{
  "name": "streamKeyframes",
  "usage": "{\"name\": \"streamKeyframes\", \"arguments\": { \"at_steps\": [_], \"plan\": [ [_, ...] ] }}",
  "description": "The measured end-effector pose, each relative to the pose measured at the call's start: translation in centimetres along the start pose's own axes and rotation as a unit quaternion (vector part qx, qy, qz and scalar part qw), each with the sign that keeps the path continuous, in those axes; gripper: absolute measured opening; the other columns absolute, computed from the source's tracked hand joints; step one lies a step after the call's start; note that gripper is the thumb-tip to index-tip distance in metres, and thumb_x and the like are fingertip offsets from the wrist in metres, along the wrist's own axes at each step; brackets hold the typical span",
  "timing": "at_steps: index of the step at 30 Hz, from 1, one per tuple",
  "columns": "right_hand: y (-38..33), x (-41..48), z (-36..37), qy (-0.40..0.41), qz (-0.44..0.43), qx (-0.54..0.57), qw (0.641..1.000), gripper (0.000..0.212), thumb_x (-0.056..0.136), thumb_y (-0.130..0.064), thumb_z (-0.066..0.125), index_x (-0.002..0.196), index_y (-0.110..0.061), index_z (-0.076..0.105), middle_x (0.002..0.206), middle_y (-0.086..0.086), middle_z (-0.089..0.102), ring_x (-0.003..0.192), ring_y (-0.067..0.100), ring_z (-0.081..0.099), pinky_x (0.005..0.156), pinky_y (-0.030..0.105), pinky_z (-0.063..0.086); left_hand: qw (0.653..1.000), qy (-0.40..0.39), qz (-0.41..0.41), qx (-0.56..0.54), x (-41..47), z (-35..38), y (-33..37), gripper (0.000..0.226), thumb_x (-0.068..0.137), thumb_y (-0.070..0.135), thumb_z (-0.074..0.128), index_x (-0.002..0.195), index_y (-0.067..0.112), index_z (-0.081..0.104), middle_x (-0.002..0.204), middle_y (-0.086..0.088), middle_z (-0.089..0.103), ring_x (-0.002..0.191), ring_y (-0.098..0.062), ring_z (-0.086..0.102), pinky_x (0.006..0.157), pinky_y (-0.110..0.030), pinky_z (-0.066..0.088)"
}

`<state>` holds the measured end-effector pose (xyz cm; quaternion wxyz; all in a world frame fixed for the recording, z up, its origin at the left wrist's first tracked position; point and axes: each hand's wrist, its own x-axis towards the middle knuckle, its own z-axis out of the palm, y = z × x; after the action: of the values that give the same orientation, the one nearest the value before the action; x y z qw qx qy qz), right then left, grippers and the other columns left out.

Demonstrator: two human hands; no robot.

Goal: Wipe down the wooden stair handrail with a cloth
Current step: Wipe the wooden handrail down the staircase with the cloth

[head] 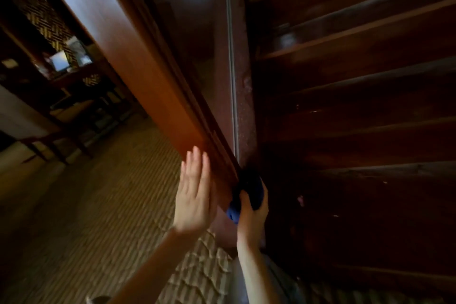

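Observation:
The wide, polished wooden handrail (138, 57) runs from the top left down to the lower middle of the head view. My left hand (193, 195) lies flat with straight fingers against the rail's left side near its low end. My right hand (254, 215) grips a dark blue cloth (249, 192) bunched against the rail's right edge at the same low end. Part of the cloth is hidden in shadow.
Dark wooden stair treads (357, 96) fill the right side. A glass or metal strip (232, 57) runs beside the rail. Patterned carpet (111, 205) covers the floor below left. A chair (66, 118) and a cabinet with small items (59, 61) stand at the far left.

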<state>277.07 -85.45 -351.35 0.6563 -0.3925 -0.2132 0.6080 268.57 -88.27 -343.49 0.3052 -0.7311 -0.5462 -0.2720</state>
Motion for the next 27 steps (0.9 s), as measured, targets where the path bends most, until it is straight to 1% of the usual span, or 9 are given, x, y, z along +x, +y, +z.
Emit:
{"name": "streamKeyframes", "arguments": {
  "at_steps": [4,6,10,12,15,17,21,24,27],
  "plan": [
    [0.2,0.1,1.1,0.038,0.037,0.017,0.998,0.030,0.087,-0.042,0.057,0.116,-0.034,0.058,0.121,-0.010,0.060,0.118,0.011,0.055,0.097,0.027,0.042,0.995,0.090,-0.018,0.046,5.0,1.0,-1.9,0.062,0.103,0.024,0.026,0.151,0.011,-0.011,0.159,-0.002,-0.021,0.147,-0.025,-0.012,0.121,-0.040,-0.002],
    [-1.4,0.5,2.9,0.019,0.004,0.030,0.999,0.028,0.084,-0.051,0.055,0.107,-0.037,0.064,0.116,-0.007,0.066,0.111,0.008,0.061,0.093,0.023,0.047,0.989,0.131,-0.039,0.049,6.7,1.7,-1.9,0.058,0.104,0.030,0.018,0.151,0.013,-0.011,0.159,0.002,-0.019,0.147,-0.021,-0.012,0.120,-0.038,-0.003],
    [-3.2,0.0,6.0,-0.071,-0.111,0.044,0.990,0.031,0.090,-0.046,0.057,0.116,-0.031,0.065,0.122,-0.005,0.066,0.115,0.007,0.060,0.093,0.022,0.049,0.980,0.187,-0.025,0.066,6.8,3.1,-2.4,0.056,0.104,0.033,0.012,0.152,0.012,-0.007,0.160,0.001,-0.013,0.148,-0.020,-0.006,0.121,-0.039,0.000],
    [-1.0,0.7,4.8,-0.018,-0.138,0.023,0.990,0.027,0.090,-0.039,0.055,0.113,-0.027,0.065,0.122,-0.003,0.066,0.115,0.015,0.062,0.092,0.019,0.047,0.979,0.189,-0.030,0.066,7.1,3.1,-2.4,0.056,0.104,0.034,0.011,0.152,0.013,-0.007,0.160,0.001,-0.012,0.148,-0.021,-0.006,0.121,-0.040,0.001],
    [1.3,2.0,2.3,0.120,-0.019,0.013,0.993,0.012,0.094,-0.015,0.061,0.106,-0.015,0.064,0.108,0.009,0.066,0.105,0.032,0.064,0.083,0.022,0.045,0.978,0.197,-0.033,0.051,7.0,3.1,-2.3,0.055,0.104,0.035,0.010,0.152,0.014,-0.006,0.161,0.002,-0.012,0.148,-0.020,-0.005,0.121,-0.039,0.002],
    [0.4,2.1,3.5,0.075,-0.001,0.017,0.997,0.012,0.095,-0.016,0.058,0.104,-0.011,0.065,0.113,0.015,0.068,0.102,0.026,0.064,0.085,0.028,0.048,0.977,0.203,-0.033,0.050,6.9,3.3,-2.4,0.056,0.104,0.035,0.010,0.153,0.013,-0.005,0.161,0.001,-0.011,0.148,-0.021,-0.004,0.121,-0.039,0.002],
    [-1.5,1.3,5.4,-0.042,-0.132,0.021,0.990,0.036,0.095,-0.024,0.050,0.120,-0.003,0.065,0.118,0.002,0.067,0.110,0.002,0.062,0.090,0.016,0.047,0.976,0.207,-0.026,0.063,7.3,3.3,-2.6,0.056,0.104,0.035,0.011,0.152,0.012,-0.005,0.161,0.001,-0.011,0.148,-0.021,-0.004,0.121,-0.040,0.004],
    [2.0,1.5,1.9,0.063,-0.107,0.007,0.992,0.024,0.090,-0.020,0.052,0.109,-0.010,0.064,0.108,0.010,0.067,0.094,-0.012,0.062,0.082,0.012,0.045,0.974,0.217,-0.031,0.062,7.1,3.5,-2.3,0.056,0.104,0.035,0.010,0.152,0.013,-0.006,0.160,0.003,-0.012,0.148,-0.020,-0.004,0.121,-0.039,0.004],
    [4.2,1.4,0.5,0.110,-0.062,-0.028,0.992,0.020,0.094,-0.017,0.058,0.110,-0.009,0.065,0.102,0.012,0.067,0.088,0.000,0.065,0.075,0.006,0.044,0.974,0.216,-0.033,0.058,7.2,3.5,-2.3,0.055,0.103,0.036,0.009,0.152,0.015,-0.007,0.160,0.005,-0.013,0.148,-0.018,-0.005,0.120,-0.039,0.003]
  ]
}}
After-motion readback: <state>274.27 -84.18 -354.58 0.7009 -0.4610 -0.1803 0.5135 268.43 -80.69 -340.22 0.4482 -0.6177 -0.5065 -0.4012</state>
